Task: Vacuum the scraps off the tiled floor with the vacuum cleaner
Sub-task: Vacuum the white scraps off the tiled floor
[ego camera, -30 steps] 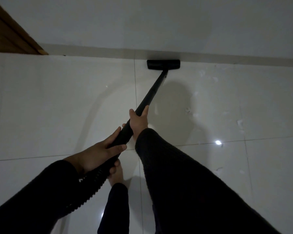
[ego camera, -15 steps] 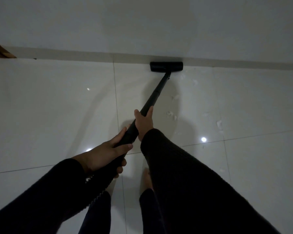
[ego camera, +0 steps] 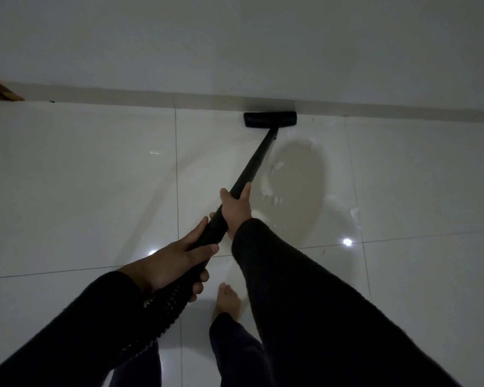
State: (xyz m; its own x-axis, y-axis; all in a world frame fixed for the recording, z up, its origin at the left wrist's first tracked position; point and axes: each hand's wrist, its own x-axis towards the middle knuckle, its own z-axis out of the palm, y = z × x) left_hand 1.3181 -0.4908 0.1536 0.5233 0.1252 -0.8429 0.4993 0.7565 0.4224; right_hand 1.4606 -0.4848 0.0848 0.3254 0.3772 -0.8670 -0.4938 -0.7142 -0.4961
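floor head (ego camera: 270,119) now further right along the skirting, both hands, left hand (ego camera: 176,259) and right hand (ego camera: 235,209), wrapped round the wand (ego camera: 253,169)

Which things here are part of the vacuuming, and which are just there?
Part of the job:
vacuum wand, gripped by left hand and right hand
floor head against the skirting
ribbed hose
paper scraps on the tiles

Just there:
wooden frame
bare foot

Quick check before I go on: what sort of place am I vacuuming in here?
Probably a room in a home, at the wall's edge: glossy pale floor tiles, a plain wall with a skirting strip, and a bare foot. The vacuum head sits against the skirting.
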